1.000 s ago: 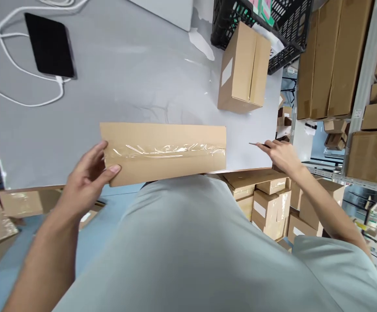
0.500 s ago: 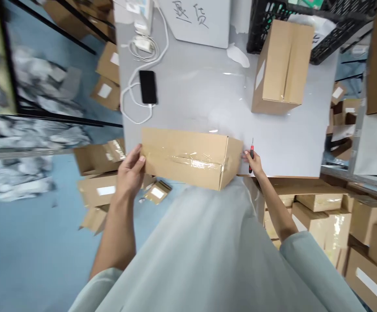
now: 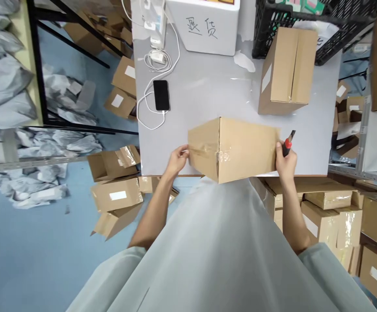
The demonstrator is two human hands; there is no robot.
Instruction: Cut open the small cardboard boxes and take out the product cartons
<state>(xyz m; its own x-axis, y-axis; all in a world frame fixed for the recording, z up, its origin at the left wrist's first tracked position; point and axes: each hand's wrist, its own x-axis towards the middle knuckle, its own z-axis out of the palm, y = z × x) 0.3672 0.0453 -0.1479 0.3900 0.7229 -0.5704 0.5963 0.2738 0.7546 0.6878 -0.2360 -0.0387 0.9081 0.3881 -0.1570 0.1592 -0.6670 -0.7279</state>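
A taped cardboard box (image 3: pixel 248 147) is held between my hands at the front edge of the table, one corner turned towards me. My left hand (image 3: pixel 176 161) grips its left end, the fingertips partly hidden at the side. My right hand (image 3: pixel 286 164) has its thumb against the box's right end. That same hand is closed round a red-and-black utility knife (image 3: pixel 287 147), the blade pointing up and away from the box.
On the table (image 3: pixel 201 99) are a phone (image 3: pixel 161 95) on a white cable, a power strip (image 3: pixel 158 30), a white bin (image 3: pixel 208 34), a second carton (image 3: pixel 286 69) and a black crate (image 3: pixel 261 34). Cartons (image 3: pixel 118 195) lie at left; more (image 3: pixel 325 221) are stacked at right.
The box has turned, so a different face and a corner now point towards me. Both hands have shifted right along with it. My right hand now grips the box's end.
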